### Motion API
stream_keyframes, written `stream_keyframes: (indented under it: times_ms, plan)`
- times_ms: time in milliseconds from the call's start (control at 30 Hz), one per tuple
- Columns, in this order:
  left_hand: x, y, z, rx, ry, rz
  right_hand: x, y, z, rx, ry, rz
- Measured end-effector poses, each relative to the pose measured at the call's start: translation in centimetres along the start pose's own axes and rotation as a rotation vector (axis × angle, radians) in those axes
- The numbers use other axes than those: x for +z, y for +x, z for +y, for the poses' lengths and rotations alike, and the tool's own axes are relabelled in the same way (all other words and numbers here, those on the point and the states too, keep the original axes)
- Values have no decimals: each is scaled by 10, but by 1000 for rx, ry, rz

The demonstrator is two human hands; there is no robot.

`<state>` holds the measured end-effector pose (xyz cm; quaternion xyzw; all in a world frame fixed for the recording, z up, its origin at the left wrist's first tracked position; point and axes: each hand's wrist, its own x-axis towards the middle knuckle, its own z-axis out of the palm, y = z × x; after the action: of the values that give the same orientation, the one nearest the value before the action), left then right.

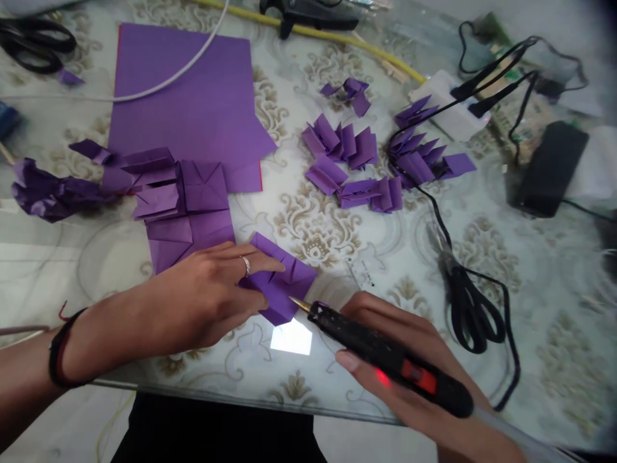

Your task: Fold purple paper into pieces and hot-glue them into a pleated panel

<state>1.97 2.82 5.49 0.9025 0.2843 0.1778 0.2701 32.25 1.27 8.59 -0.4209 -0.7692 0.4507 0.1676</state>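
My left hand [202, 296] presses flat on a folded purple paper piece [284, 283] near the front of the glass table, fingers spread over its left side, a ring on one finger. My right hand [409, 366] grips a black glue gun [385, 357] with a red lit switch. Its brass nozzle [299, 303] touches the lower right edge of the folded piece. A small pale patch of reflected light [292, 337] lies just below the piece.
A large purple sheet [187, 96] and stacked folded squares [186, 206] lie at the left, crumpled purple paper [48, 193] further left. Several folded purple units [357, 167] sit at centre right. Black scissors [470, 308] and cables lie right; a white adapter [448, 106] and a phone [549, 170] at the back right.
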Motion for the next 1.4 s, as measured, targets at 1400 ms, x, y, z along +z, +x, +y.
stream_keyframes:
  times_ms: [1400]
  plan:
    - [6,-1,-2,19,39,-6,29,6,7,30,-114,106]
